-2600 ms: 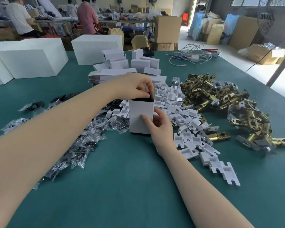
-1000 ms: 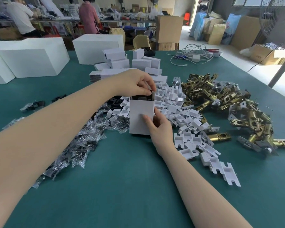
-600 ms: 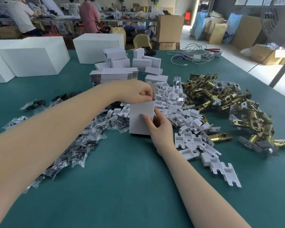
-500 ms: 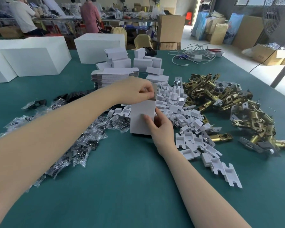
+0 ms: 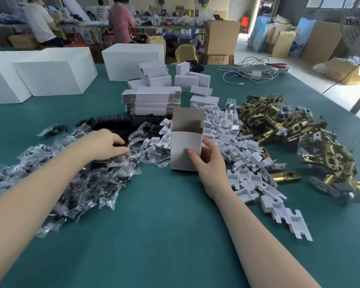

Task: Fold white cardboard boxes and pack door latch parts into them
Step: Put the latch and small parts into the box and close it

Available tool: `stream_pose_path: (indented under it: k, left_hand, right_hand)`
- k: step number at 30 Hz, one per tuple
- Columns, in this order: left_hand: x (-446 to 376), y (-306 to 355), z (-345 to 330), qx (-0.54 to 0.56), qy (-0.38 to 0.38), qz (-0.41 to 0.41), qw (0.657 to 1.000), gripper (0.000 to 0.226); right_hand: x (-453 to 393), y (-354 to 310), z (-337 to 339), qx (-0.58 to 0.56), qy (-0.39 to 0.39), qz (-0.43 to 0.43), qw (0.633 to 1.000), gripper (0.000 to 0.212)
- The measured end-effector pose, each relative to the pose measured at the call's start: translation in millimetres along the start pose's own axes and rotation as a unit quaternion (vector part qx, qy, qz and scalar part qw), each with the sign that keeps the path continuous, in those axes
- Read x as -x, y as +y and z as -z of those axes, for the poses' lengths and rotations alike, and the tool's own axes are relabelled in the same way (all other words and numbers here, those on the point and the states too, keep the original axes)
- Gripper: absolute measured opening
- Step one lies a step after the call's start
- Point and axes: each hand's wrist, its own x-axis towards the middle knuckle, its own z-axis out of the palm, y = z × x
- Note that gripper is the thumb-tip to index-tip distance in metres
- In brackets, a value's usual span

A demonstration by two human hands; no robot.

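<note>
1. White cardboard box [image 5: 186,150] stood upright on the green table [image 5: 164,235], its top flap raised and its mouth open, between the pile of clear bagged parts [image 5: 87,173] and the heap of white plastic inserts [image 5: 243,163].
2. Right hand [image 5: 208,161] held the box at its lower right corner, thumb curled onto the front face and fingers wrapped behind the side.
3. Left hand [image 5: 106,145] rested on the bagged parts, fingers curled around a dark piece; the item itself was blurred.
4. Brass latch bodies [image 5: 289,129] lay heaped to the right of the inserts.
5. Flat box blanks [image 5: 152,100] sat stacked behind the box.
</note>
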Motion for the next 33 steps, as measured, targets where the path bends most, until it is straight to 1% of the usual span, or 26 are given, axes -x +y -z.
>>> stream_pose_path:
  k: [1,3,5,6,8,9,11,12,14,17,18,19,20,21,22,23,24,25,26,27,28,29,30,31,33]
  left_hand:
    - [1,-3,-2,-0.016,0.004,-0.007,1.0,0.041]
    - [0,-7,-2,-0.008,0.039,-0.019,0.999,0.034]
    - [-1,-9,4,-0.005,0.04,-0.017,0.999,0.03]
    - [-2,-9,7,-0.016,0.036,-0.015,0.999,0.029]
    - [-2,-6,11,-0.052,0.053,-0.013,0.997,0.025]
    - [-2,-5,11,-0.07,0.07,-0.011,0.995,0.024]
    - [-3,-3,14,-0.088,0.089,0.005,0.992,0.03]
    - [-3,-3,17,-0.093,0.084,0.021,0.992,0.033]
    - [-2,-3,25,-0.116,0.05,0.054,0.991,0.033]
    - [2,0,39,-0.177,-0.029,0.073,0.981,0.024]
    - [5,1,41,-0.192,-0.044,0.075,0.978,0.023]
    - [6,0,43,-0.198,-0.042,0.077,0.976,0.023]
    - [7,-1,45,-0.194,-0.022,0.086,0.977,0.023]
    - [9,-1,46,-0.185,0.015,0.099,0.978,0.023]
    - [11,0,49,-0.173,0.069,0.109,0.976,0.023]
    - [12,2,51,-0.15,0.139,0.099,0.974,0.022]
    - [14,6,53,-0.1,0.214,0.062,0.97,0.02]
    - [16,12,54,-0.01,0.279,-0.004,0.96,0.017]
    - [22,23,56,0.117,0.314,-0.078,0.939,0.015]
    - [30,36,59,0.251,0.311,-0.144,0.905,0.015]
    - [37,50,60,0.347,0.293,-0.197,0.869,0.016]
    - [41,64,59,0.397,0.274,-0.232,0.845,0.019]
    - [43,76,57,0.413,0.26,-0.255,0.835,0.022]
    - [43,87,55,0.403,0.25,-0.27,0.838,0.023]
    - [34,103,49,0.34,0.24,-0.276,0.866,0.022]
  right_hand:
    - [0,0,0,-0.002,0.001,-0.002,1.0,0.038]
    - [0,0,-1,-0.006,0.001,0.0,1.0,0.037]
    - [0,0,-1,-0.007,0.002,0.001,1.0,0.038]
    - [1,0,0,-0.008,0.002,0.001,1.0,0.037]
    - [1,-2,-1,-0.014,0.001,0.008,1.0,0.034]
    - [1,-2,-1,-0.014,0.001,0.009,1.0,0.034]
    - [1,-2,-1,-0.013,0.0,0.009,1.0,0.034]
    - [1,-2,-1,-0.015,0.0,0.008,1.0,0.035]
    - [1,-2,-1,-0.021,0.001,0.007,1.0,0.035]
    - [2,-3,-1,-0.021,0.0,0.014,1.0,0.033]
    - [2,-4,-1,-0.022,-0.002,0.014,1.0,0.033]
    - [2,-4,-1,-0.022,-0.003,0.014,1.0,0.033]
    - [2,-5,-1,-0.022,-0.002,0.014,1.0,0.033]
    - [2,-4,-1,-0.022,-0.001,0.014,1.0,0.033]
    - [2,-5,-1,-0.024,0.0,0.014,1.0,0.034]
    - [3,-5,-1,-0.025,0.001,0.015,1.0,0.035]
    - [3,-5,-1,-0.026,0.002,0.015,1.0,0.036]
    - [3,-5,-1,-0.026,0.001,0.015,1.0,0.036]
    - [3,-6,-1,-0.026,-0.001,0.016,1.0,0.036]
    - [3,-6,-1,-0.026,-0.003,0.016,1.0,0.035]
    - [3,-6,-1,-0.026,-0.005,0.016,1.0,0.034]
    - [3,-7,-1,-0.026,-0.005,0.016,1.0,0.033]
    - [4,-8,-1,-0.027,-0.006,0.018,0.999,0.032]
    - [4,-8,-1,-0.027,-0.006,0.02,0.999,0.031]
    - [5,-9,-1,-0.024,-0.006,0.025,0.999,0.03]
